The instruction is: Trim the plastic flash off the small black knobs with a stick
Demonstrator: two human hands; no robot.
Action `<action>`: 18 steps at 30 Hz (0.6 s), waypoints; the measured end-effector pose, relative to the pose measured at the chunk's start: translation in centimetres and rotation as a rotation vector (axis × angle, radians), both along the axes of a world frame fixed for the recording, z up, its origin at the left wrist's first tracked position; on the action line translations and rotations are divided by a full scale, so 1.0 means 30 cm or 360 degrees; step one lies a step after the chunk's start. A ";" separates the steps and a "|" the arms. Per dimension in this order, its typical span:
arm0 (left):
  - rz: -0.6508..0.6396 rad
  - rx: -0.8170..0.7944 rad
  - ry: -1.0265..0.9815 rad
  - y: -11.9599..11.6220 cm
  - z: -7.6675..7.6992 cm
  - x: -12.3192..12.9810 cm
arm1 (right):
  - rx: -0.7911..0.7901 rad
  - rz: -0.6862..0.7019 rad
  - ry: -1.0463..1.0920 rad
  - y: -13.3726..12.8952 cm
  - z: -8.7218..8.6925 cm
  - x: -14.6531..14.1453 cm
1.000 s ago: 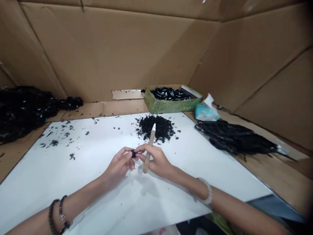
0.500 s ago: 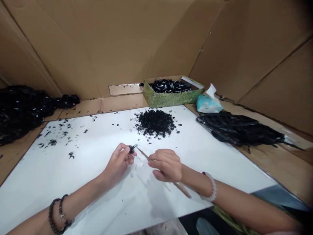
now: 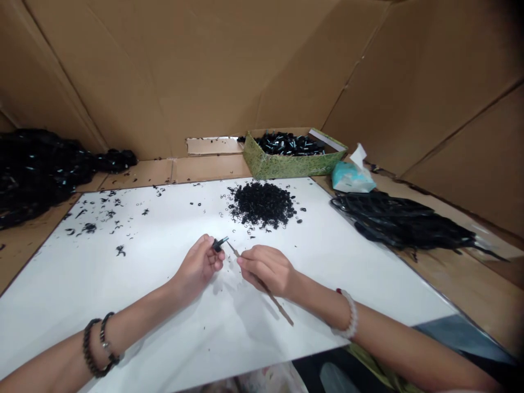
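Note:
Between the thumb and fingers of my left hand (image 3: 201, 266) is a small black part with a metal pin (image 3: 218, 245), its pin end pointing up and right. My right hand (image 3: 268, 268) is closed round a thin brown-handled tool (image 3: 279, 309), held like a pen. The slim tip of that tool comes up to the metal pin; whether they touch I cannot tell. Just beyond both hands lies a heap of tiny black rings and bits (image 3: 263, 204) on the white board (image 3: 159, 322).
A green patterned box (image 3: 295, 166) full of black parts with metal pins stands behind the heap. To its right are a tissue pack (image 3: 353, 177) and black plastic strips (image 3: 401, 221). Black plastic (image 3: 36, 169) is piled at left, with black scraps (image 3: 89, 228) scattered near it. Cardboard walls (image 3: 196, 65) enclose the back.
The black part has turned in my left fingers, showing more of its body. My right hand has shifted slightly left, and the tool's handle now slants more steeply. The view has moved a little.

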State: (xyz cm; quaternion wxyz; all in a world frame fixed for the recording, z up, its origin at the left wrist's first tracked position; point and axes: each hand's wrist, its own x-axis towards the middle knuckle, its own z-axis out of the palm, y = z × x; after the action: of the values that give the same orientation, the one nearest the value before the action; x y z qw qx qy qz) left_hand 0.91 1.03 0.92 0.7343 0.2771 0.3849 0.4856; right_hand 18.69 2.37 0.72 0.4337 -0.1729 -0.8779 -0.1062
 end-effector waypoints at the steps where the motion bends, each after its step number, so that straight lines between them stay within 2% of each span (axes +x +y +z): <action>1: -0.0003 0.0002 -0.0002 0.000 0.000 0.000 | 0.0011 0.0000 -0.0007 -0.001 0.003 -0.002; 7: 0.0004 -0.0006 -0.0027 0.001 0.000 -0.002 | 0.0039 -0.0029 -0.0068 -0.003 0.010 -0.013; 18: -0.0013 0.0003 -0.0033 -0.002 0.011 0.001 | -0.0061 -0.0089 -0.0150 -0.004 -0.001 -0.009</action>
State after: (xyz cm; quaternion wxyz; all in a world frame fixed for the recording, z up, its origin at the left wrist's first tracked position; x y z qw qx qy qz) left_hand 0.93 0.97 1.25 0.7398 0.2745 0.3758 0.4859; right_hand 18.43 2.26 0.69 0.3854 -0.2006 -0.8940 -0.1095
